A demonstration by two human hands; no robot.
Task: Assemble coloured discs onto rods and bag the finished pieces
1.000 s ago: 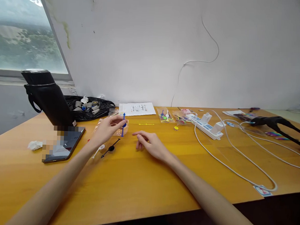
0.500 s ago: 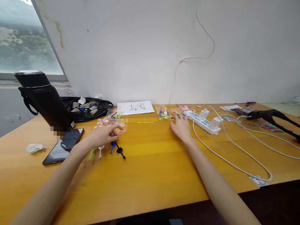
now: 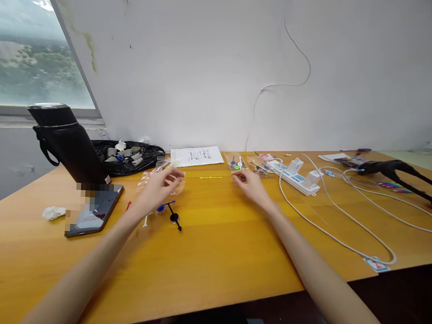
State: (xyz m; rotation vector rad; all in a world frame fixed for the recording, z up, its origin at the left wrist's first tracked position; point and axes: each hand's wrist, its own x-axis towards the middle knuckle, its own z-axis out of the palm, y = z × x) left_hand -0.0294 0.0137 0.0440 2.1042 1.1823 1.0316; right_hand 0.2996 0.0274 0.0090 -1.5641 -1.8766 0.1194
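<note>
My left hand (image 3: 161,186) hovers over a clear plastic bag (image 3: 141,182) on the table, its fingers apart and nothing seen in them. Just below it lie a blue arrow spinner (image 3: 160,208) and a black arrow spinner (image 3: 174,218), close together. Parts of a white arrow piece (image 3: 145,221) and a red arrow tip (image 3: 128,205) show beside my left forearm, which hides the rest. My right hand (image 3: 252,186), loosely bent and open, is in front of a clear bag of coloured arrow pieces (image 3: 232,159). Between the hands lies a thin yellow arrow (image 3: 211,177).
A black bottle (image 3: 66,146) and a phone (image 3: 108,202) stand and lie at left. Behind are a black bag of grey parts (image 3: 154,152) and a white packet (image 3: 198,155). To the right are a power strip (image 3: 294,177), looping white cables (image 3: 341,236) and a black frame (image 3: 398,168).
My right hand has moved left, away from the power strip. My left hand has shifted slightly right and up. The blue spinner's arrow now points right instead of down.
</note>
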